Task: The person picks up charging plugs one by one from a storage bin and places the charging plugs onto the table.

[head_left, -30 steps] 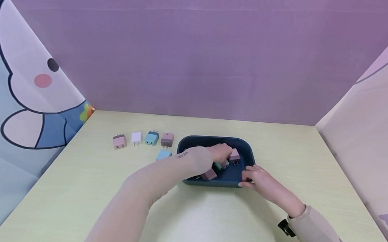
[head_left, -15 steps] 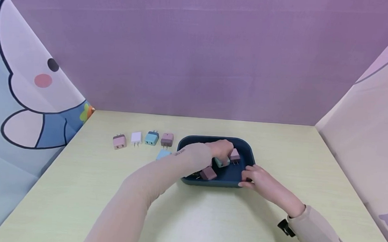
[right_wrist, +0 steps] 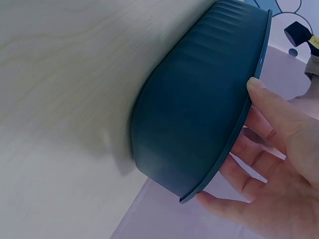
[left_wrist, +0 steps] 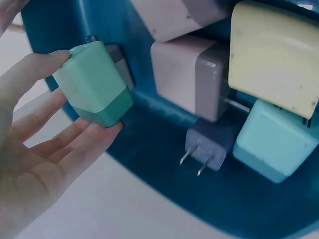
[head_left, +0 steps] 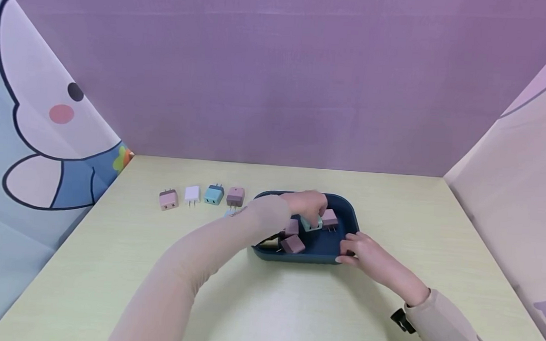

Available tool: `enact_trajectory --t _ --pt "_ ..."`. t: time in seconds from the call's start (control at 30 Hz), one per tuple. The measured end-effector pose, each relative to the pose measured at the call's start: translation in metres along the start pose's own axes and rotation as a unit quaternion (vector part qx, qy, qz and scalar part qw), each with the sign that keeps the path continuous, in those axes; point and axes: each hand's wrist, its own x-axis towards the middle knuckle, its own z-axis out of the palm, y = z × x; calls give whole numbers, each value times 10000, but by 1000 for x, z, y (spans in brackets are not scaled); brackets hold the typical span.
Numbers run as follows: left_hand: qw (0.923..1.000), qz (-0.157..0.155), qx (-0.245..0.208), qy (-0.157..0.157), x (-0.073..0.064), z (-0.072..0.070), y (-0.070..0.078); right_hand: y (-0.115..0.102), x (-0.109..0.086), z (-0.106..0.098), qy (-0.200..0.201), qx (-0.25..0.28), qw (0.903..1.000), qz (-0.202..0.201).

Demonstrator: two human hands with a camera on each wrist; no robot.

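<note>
Inside the dark blue bin [head_left: 324,258], my left hand [head_left: 309,202] pinches a mint-green plug charger [left_wrist: 94,82] between thumb and fingers. My right hand [head_left: 366,250] holds the bin's front right corner; in the right wrist view, thumb and fingers grip its rim [right_wrist: 238,122]. A pink charger [head_left: 329,218] lies right of the green one. Nearer the front are more pink chargers, one at the front wall [head_left: 293,243]. The left wrist view also shows a yellow charger [left_wrist: 274,57], a light blue one [left_wrist: 276,142] and a purple-grey one [left_wrist: 212,142] with metal prongs.
Left of the bin, several chargers lie on the pale wooden table [head_left: 293,305]: a pink one [head_left: 168,199], a white one [head_left: 192,194], a blue one [head_left: 213,194] and a mauve one [head_left: 235,197]. Another blue one is mostly behind the left sleeve [head_left: 232,245]. Purple cloth [head_left: 286,89] stands behind.
My left hand has risen a little toward the back left with the green charger, and its forearm has shifted left, uncovering more chargers in the bin. The right hand stays on the rim.
</note>
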Motion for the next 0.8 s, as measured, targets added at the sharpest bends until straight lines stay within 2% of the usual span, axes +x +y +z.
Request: enact_trajectory --t 0.17,0.57,0.8 --pt "9997 207 18 132 -9 -7 -6 0 0 0 -92 35 9999 99" --pt "9988 228 -200 374 -41 -22 -11 -1 1 -1 -130 -17 9998 151" --pt "9971 381 -251 604 -59 -27 -17 -2 1 -1 -155 -38 9997 192"
